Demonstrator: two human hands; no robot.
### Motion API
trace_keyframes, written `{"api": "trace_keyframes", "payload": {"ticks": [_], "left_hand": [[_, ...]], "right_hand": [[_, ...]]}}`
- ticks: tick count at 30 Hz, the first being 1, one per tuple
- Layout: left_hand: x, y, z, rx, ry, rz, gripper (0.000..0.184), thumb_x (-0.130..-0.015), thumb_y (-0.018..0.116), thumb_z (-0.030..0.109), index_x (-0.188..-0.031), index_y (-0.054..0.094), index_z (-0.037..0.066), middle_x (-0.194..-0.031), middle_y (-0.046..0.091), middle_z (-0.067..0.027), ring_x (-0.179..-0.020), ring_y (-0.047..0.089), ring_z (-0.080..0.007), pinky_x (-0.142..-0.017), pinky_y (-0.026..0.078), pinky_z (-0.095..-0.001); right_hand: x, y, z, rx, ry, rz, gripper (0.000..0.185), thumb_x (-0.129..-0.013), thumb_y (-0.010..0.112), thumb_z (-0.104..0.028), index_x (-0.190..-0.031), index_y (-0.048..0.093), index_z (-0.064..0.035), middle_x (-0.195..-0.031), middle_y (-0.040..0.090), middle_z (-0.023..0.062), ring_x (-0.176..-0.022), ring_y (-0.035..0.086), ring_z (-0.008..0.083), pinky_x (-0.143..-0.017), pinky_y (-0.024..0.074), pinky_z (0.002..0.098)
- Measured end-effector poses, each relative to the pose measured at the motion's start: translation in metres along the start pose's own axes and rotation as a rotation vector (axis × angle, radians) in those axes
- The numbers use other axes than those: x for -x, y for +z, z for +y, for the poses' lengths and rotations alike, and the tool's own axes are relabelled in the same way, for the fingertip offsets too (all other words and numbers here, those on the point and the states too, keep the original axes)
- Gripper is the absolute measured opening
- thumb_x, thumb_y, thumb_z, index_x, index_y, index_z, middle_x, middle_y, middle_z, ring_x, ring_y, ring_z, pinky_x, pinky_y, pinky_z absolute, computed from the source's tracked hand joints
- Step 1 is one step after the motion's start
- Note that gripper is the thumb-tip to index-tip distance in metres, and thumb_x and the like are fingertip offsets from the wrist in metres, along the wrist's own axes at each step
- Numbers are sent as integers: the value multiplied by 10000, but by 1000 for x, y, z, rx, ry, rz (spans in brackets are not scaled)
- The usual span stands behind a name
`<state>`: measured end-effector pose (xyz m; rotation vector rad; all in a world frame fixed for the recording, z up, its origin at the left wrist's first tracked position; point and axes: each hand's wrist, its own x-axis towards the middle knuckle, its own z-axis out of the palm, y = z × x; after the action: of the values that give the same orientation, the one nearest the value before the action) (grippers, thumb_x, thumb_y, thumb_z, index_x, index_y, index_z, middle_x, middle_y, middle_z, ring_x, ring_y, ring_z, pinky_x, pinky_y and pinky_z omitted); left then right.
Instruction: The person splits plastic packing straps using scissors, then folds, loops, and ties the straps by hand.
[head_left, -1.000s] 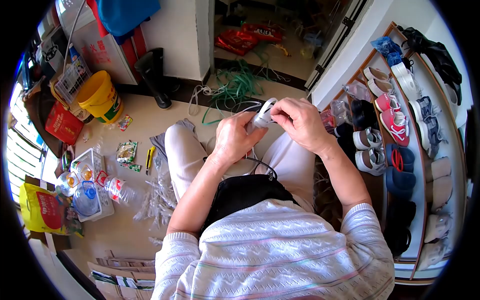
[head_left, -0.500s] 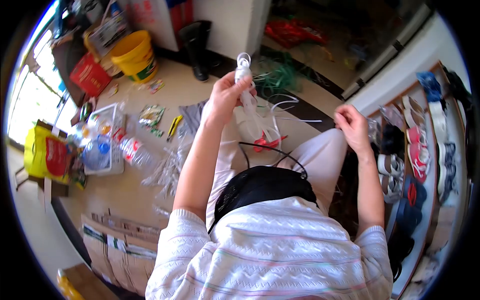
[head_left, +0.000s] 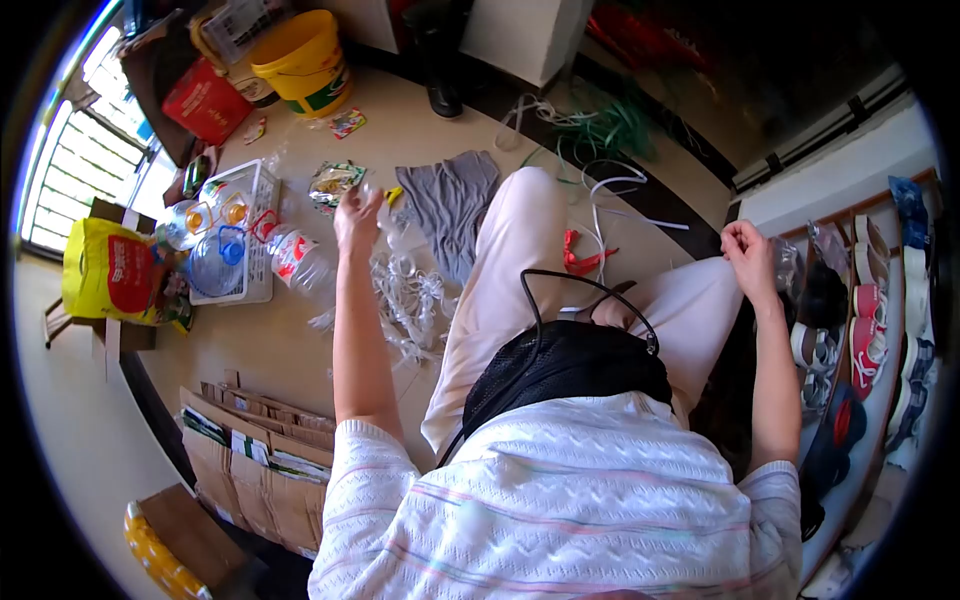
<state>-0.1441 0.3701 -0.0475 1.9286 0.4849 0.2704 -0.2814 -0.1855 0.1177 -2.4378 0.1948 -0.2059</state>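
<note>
My left hand (head_left: pixel 358 217) reaches out over the floor at the left, fingers apart, with no held thing visible. Close by it are a crinkled plastic packet (head_left: pixel 336 184) and a small yellow tool (head_left: pixel 393 196), partly covered. Bundled white straps (head_left: pixel 412 300) lie in a pile just right of my left forearm. Over my right knee, my right hand (head_left: pixel 750 258) is closed with its fingers curled; whatever is in them, if anything, is hidden. White strips (head_left: pixel 612 185) and a red strip (head_left: pixel 580 258) lie on the floor between and beyond my knees.
A grey cloth (head_left: pixel 452 205) lies beyond my left knee. At left stand a white crate (head_left: pixel 262 235) with plastic bottles, a yellow bucket (head_left: pixel 300 65) and folded cardboard (head_left: pixel 255 480). Green strapping (head_left: pixel 615 130) is ahead; a shoe rack (head_left: pixel 880 400) stands at right.
My left hand has swung from the centre to the left and lowered; the white strap bundle it held is out of it. My right hand stays curled by the knee. The view has shifted.
</note>
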Motion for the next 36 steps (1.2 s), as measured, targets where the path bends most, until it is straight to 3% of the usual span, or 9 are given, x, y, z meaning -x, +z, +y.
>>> {"api": "trace_keyframes", "payload": {"ticks": [4, 7, 8, 13, 19, 25, 28, 31, 36], "left_hand": [[-12, 17, -10, 46, 98, 57, 512, -723, 686, 274, -1140, 563, 4, -1059, 608, -167, -921, 603, -229, -799, 468, -321], [-5, 48, 43, 156, 212, 16, 451, -733, 674, 251, -1091, 590, -9, -999, 635, -153, -859, 619, -217, -780, 479, -313], [-1, 61, 67, 216, 226, -35, 405, -734, 663, 239, -1061, 613, 5, -983, 643, -140, -838, 621, -216, -781, 480, -309], [21, 157, 186, 119, 424, -225, 300, -709, 642, 237, -963, 662, 79, -915, 610, -137, -844, 598, -271, -764, 468, -329], [10, 299, 198, -126, 648, -456, 282, -720, 611, 256, -943, 672, 95, -860, 634, -130, -784, 612, -298, -716, 486, -362], [18, 303, 191, -351, 664, -672, 227, -744, 629, 194, -943, 641, 85, -955, 588, -141, -889, 568, -324, -769, 454, -390], [19, 296, 181, -417, 638, -734, 220, -734, 640, 142, -940, 633, 66, -961, 589, -135, -893, 564, -322, -771, 455, -387], [21, 292, 176, -431, 619, -803, 222, -724, 646, 107, -938, 629, 51, -964, 587, -128, -921, 553, -313, -783, 458, -382], [19, 297, 180, -447, 535, -901, 219, -728, 641, 118, -935, 633, 45, -968, 583, -130, -975, 537, -302, -822, 455, -379]], "right_hand": [[-14, -12, 59, 178, 20, 85, 98, -820, 588, -118, -859, 583, -28, -673, 617, 62, -584, 576, 161, -562, 450, 287], [-15, -1, 136, 373, -153, 149, 87, -817, 579, -112, -840, 582, -28, -681, 616, 85, -605, 590, 213, -577, 458, 317], [-7, 10, 128, 262, 80, 83, 73, -812, 580, -122, -819, 582, -49, -688, 614, 91, -638, 604, 230, -585, 459, 341], [-12, 37, 121, 624, 65, 128, 100, -822, 580, -216, -818, 590, -117, -699, 615, 95, -672, 610, 289, -602, 466, 389], [-84, 72, 151, 337, 152, -273, 139, -799, 583, -205, -860, 604, -81, -744, 626, 132, -704, 623, 287, -613, 475, 370], [-135, 209, 199, 320, 306, -566, 172, -777, 595, -234, -887, 638, -108, -786, 650, 109, -755, 633, 234, -672, 491, 342], [-146, 267, 235, 419, 461, -630, 205, -773, 587, -285, -910, 657, -149, -931, 647, 103, -821, 627, 233, -730, 494, 354], [-157, 303, 255, 443, 570, -765, 246, -784, 572, -284, -1015, 640, -236, -1254, 507, 34, -1154, 472, 209, -892, 440, 403], [-170, 329, 265, 331, 639, -878, 353, -809, 554, -290, -1157, 571, -238, -1342, 422, 9, -1238, 387, 210, -947, 392, 420]]}}
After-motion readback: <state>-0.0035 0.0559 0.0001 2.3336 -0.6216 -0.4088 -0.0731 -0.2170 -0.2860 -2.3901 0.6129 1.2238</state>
